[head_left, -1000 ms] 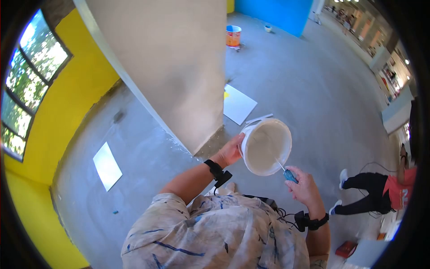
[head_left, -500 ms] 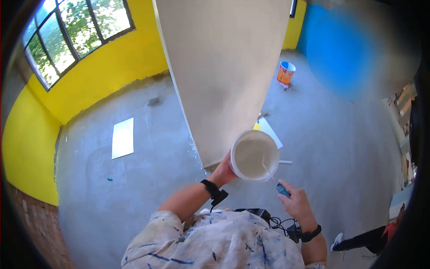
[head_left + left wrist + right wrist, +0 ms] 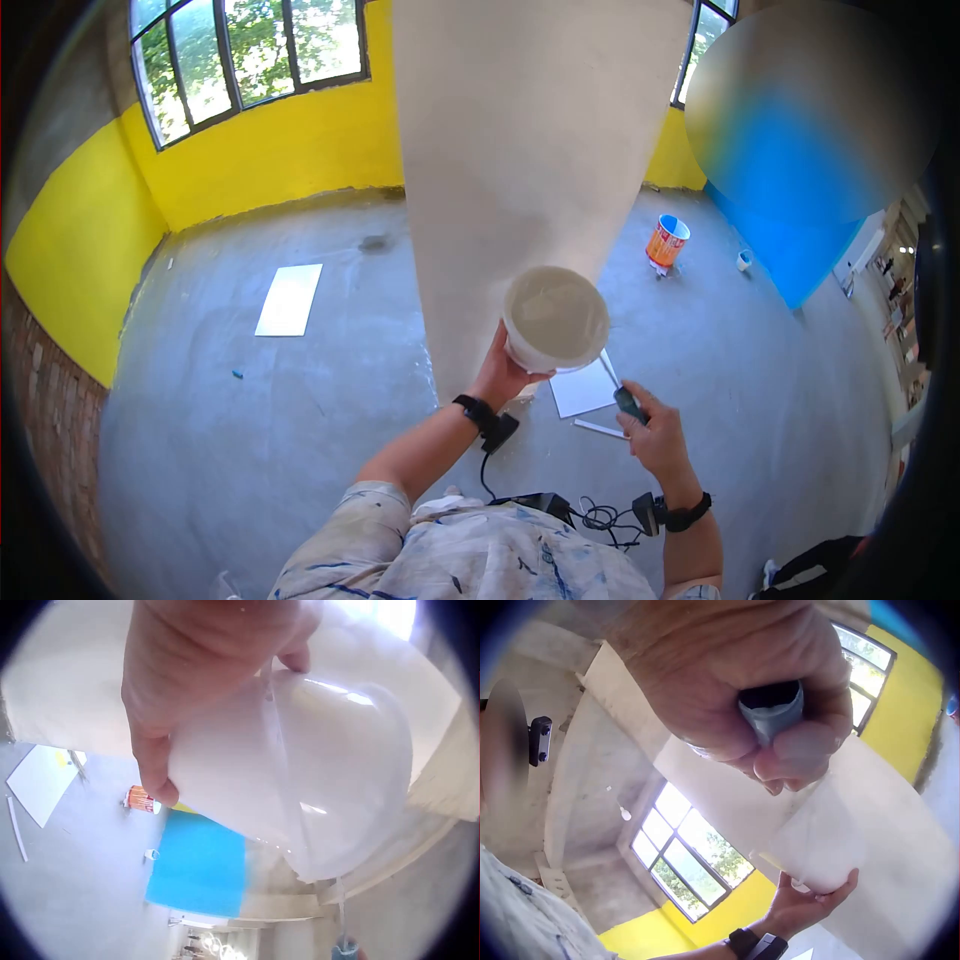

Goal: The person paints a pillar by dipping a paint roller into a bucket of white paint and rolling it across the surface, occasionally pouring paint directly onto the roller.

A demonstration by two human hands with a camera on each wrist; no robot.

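Grey floor (image 3: 300,400), beige pillar (image 3: 530,150). Before the pillar my left hand (image 3: 505,372) grips a tipped white bucket (image 3: 555,318); right hand (image 3: 655,435) fingers (image 3: 802,754) clench a blue-handled tool (image 3: 628,402). Bucket could slip and spill.

The white plastic bucket (image 3: 555,318) is being held up in the air by the left grip (image 3: 500,375), which is cupping it from below, with thumb and fingers spreading over its wall and base. The bucket is tilting, with its round mouth facing up and back toward the person, and its inside is showing an even coat of pale off-white stuff. In the left wrist view its wall is looking smooth and faintly translucent. The blue-handled tool (image 3: 630,403) is sitting in the right grip (image 3: 655,435), whose fingers are curling round the handle, just below and to the right of the bucket. The tool's thin pale shaft is slanting up toward the bucket's near rim; whether it is touching the rim cannot be told.
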